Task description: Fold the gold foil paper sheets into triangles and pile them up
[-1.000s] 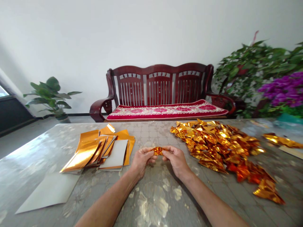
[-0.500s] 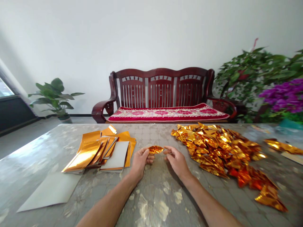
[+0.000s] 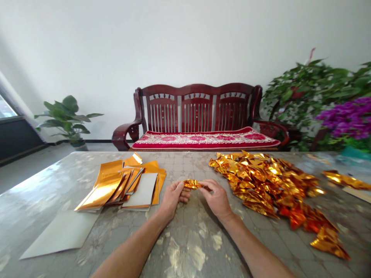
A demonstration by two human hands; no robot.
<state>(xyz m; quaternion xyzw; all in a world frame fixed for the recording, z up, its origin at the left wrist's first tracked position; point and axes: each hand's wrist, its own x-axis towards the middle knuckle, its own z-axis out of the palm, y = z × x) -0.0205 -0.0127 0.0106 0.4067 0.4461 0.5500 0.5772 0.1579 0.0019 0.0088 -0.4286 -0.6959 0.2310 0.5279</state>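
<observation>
Between my two hands, just above the table, is a small folded gold foil paper ingot (image 3: 191, 184). My left hand (image 3: 173, 196) pinches its left end between thumb and fingers. The thumb and index finger of my right hand (image 3: 215, 197) close on its right end. To the left lies a loose stack of gold foil paper sheets (image 3: 108, 181), some with the pale back up. A large heap of folded gold foil pieces (image 3: 261, 179) spreads out on the right, a few of them more orange-red near the front.
The table (image 3: 185, 235) has a grey patterned, shiny cover. One pale sheet (image 3: 62, 235) lies at the front left. Clear plastic (image 3: 315, 162) and more gold foil (image 3: 346, 180) are at the far right. Behind the table stands a dark red wooden bench (image 3: 197, 110), with plants at both sides.
My right hand has moved left and its fingers have closed on the right end of the foil ingot. My left hand keeps its hold.
</observation>
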